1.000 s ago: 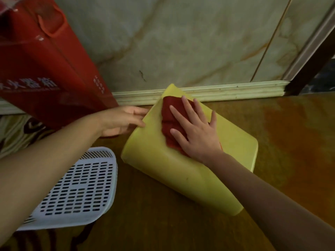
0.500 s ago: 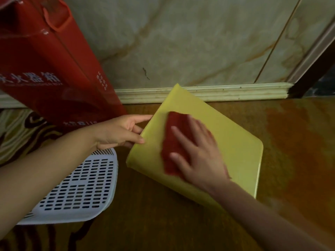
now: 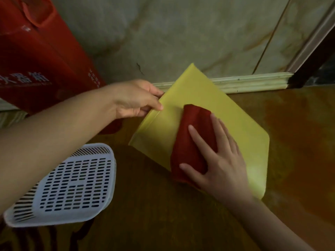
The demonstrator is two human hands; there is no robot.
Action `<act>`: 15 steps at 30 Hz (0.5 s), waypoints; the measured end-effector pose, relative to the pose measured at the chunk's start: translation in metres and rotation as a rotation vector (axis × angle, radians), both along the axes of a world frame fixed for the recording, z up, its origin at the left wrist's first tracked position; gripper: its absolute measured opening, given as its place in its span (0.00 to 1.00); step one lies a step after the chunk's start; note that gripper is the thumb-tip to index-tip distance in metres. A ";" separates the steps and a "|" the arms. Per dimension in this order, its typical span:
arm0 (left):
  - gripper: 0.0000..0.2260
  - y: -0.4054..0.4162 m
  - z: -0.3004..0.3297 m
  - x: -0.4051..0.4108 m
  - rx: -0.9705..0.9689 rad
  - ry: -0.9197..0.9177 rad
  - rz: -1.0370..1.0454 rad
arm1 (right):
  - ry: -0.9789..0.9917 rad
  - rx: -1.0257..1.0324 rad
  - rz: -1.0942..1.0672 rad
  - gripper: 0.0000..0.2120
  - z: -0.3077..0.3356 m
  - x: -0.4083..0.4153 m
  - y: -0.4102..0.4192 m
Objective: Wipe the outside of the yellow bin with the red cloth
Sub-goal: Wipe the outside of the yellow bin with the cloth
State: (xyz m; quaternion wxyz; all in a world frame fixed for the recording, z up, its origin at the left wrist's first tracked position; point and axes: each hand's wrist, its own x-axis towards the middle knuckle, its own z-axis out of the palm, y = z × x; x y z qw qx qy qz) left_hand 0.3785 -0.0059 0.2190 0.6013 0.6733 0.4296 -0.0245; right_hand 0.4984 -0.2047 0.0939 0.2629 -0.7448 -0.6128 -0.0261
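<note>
Smooth, faintly sheened plastic yellow bin (image 3: 226,113); soft matt red cloth (image 3: 190,142); perforated white plastic basket (image 3: 72,187); polished, glossy brown floor (image 3: 299,142); veined marble-look wall (image 3: 199,33) with moulded skirting (image 3: 253,81); matt red bag (image 3: 36,60).

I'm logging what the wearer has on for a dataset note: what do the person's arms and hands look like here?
Both forearms are bare to the frame edge, with no sleeves showing. The left hand and right hand wear no gloves, rings, watch or bracelets that can be seen. Fingernails look short and unpainted.
</note>
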 end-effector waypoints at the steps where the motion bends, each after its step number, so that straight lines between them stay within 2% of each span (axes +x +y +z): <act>1: 0.15 -0.003 0.002 0.000 0.001 -0.027 -0.022 | -0.030 0.030 0.009 0.35 0.001 0.002 0.004; 3: 0.22 -0.007 0.000 -0.007 0.015 -0.067 -0.160 | -0.001 0.064 -0.032 0.36 -0.003 0.019 0.007; 5: 0.30 -0.018 -0.011 -0.020 0.156 -0.031 -0.349 | 0.011 0.052 -0.058 0.37 -0.013 0.037 0.004; 6: 0.31 -0.022 -0.017 -0.022 0.255 -0.045 -0.374 | 0.022 0.049 -0.047 0.37 -0.017 0.045 0.005; 9: 0.28 -0.027 -0.030 -0.022 0.537 -0.110 -0.303 | 0.083 0.075 -0.020 0.35 -0.018 0.061 0.024; 12: 0.23 -0.032 -0.036 -0.023 0.604 -0.093 -0.237 | 0.194 0.068 -0.078 0.33 -0.010 0.068 0.040; 15: 0.20 -0.040 -0.041 -0.021 0.638 -0.103 -0.179 | 0.193 0.065 -0.081 0.33 -0.007 0.066 0.038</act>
